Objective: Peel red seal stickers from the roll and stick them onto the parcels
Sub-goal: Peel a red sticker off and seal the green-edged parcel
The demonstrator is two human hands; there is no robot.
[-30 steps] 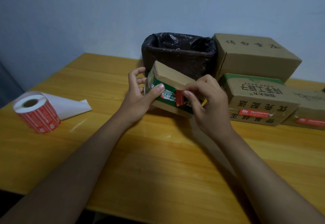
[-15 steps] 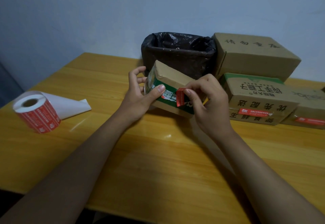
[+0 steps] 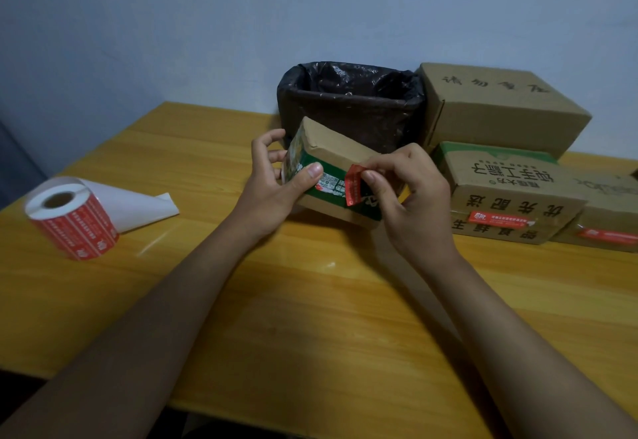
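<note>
A small brown-and-green parcel (image 3: 331,148) is tilted above the wooden table. My left hand (image 3: 276,183) grips its left end, thumb pressed on the green front face. My right hand (image 3: 407,193) pinches a red seal sticker (image 3: 354,186) that lies across the parcel's front edge, its upper end curled off the cardboard. The roll of red stickers (image 3: 74,219) stands at the far left of the table, with a strip of white backing paper (image 3: 138,205) trailing to its right.
A bin lined with a black bag (image 3: 348,104) stands behind the parcel. Right of it are stacked cardboard boxes (image 3: 500,104), and two lower boxes (image 3: 507,193) carry red stickers on their front faces. The yellow wooden table (image 3: 310,300) ends near me.
The sticker's upper end has shifted up onto the parcel's top edge under my right fingers. Both hands and the parcel stay almost in place.
</note>
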